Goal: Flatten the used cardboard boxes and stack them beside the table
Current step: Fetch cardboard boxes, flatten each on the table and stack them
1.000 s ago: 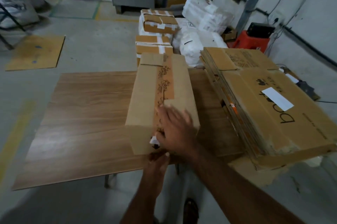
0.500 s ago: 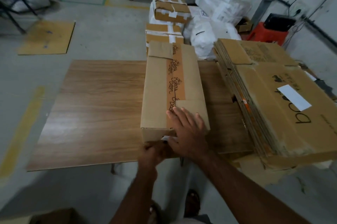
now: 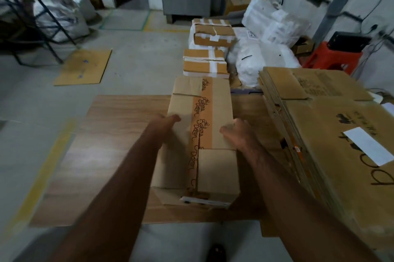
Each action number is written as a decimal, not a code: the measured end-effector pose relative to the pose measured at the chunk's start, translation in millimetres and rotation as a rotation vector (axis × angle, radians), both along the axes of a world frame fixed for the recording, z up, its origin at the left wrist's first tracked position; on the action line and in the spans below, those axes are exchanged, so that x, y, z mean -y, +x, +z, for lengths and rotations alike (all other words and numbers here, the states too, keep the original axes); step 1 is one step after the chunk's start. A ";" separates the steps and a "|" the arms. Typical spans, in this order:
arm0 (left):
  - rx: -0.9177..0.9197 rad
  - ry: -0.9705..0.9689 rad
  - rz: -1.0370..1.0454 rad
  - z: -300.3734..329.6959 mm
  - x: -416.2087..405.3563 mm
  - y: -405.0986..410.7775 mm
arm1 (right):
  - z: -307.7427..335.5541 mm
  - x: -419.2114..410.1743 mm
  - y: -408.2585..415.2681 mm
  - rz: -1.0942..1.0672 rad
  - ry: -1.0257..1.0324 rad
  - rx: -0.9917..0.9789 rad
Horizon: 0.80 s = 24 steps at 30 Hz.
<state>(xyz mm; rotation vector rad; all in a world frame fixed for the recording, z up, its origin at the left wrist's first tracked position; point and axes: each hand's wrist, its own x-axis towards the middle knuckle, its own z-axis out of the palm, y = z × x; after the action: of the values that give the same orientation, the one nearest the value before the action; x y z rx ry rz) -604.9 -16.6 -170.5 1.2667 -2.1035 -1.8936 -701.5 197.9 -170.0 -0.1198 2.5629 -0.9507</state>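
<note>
Head view: we clasp the taped box (image 3: 201, 133), lying from the table's (image 3: 119, 133) far edge to its near edge, left hand (image 3: 165, 122) and right hand (image 3: 238, 133) curled over opposite sides, likely to turn it.

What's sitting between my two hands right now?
In the head view, the long taped cardboard box on the table lies between them: the left hand holds its left edge and the right hand its right edge.

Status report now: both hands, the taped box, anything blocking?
Left hand and right hand grip the taped box by its sides. Box unflattened, on table. Flattened stack close on right.
</note>
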 end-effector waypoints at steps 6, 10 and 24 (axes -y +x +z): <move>0.099 -0.224 0.052 -0.3 -9.6 -46.1 | 4.2 -7.8 -20.4 -0.005 -0.146 0.207; 0.184 -0.559 -0.142 17.3 6.5 -70.5 | 32.0 -18.1 31.7 0.092 -0.242 0.298; -0.079 -0.922 -0.743 -26.1 10.5 -57.0 | -3.1 19.1 125.3 0.086 -0.096 0.123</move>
<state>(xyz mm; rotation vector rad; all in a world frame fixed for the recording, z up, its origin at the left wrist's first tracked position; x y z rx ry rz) -661.9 -27.1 -196.7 0.2175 -3.0353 -0.7317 -576.2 178.8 -173.1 -0.1908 2.3811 -1.0162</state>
